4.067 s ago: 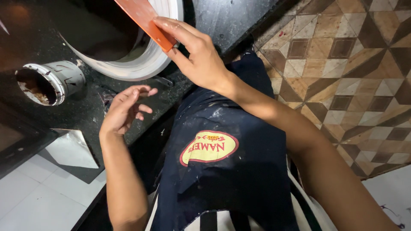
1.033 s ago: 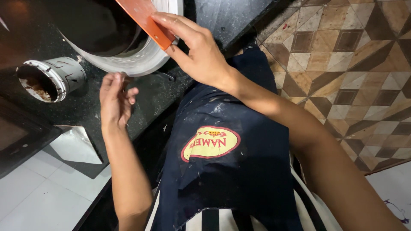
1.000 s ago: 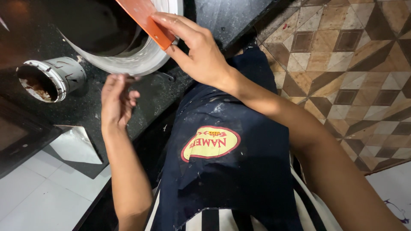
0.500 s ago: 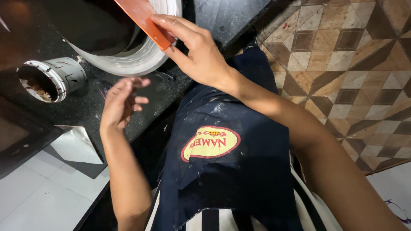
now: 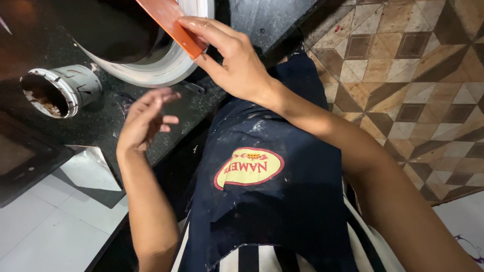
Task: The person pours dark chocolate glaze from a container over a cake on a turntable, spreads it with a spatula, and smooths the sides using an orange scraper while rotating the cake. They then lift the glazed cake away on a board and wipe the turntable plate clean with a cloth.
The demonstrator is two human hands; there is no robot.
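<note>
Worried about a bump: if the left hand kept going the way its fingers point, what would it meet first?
Probably the white bowl's rim. The left hand is open above the black counter, fingers pointing up-right toward it; depth is unclear.

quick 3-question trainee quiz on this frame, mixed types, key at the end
1. True or false: the right hand grips the orange scraper at the white bowl.
2. What does the left hand hold?
A. a spoon
B. nothing
C. a cloth
3. Fill in: the grey cylinder lies on the black ____.

Key: 1 true; 2 B, it hovers open above the counter; 3 counter.
</note>
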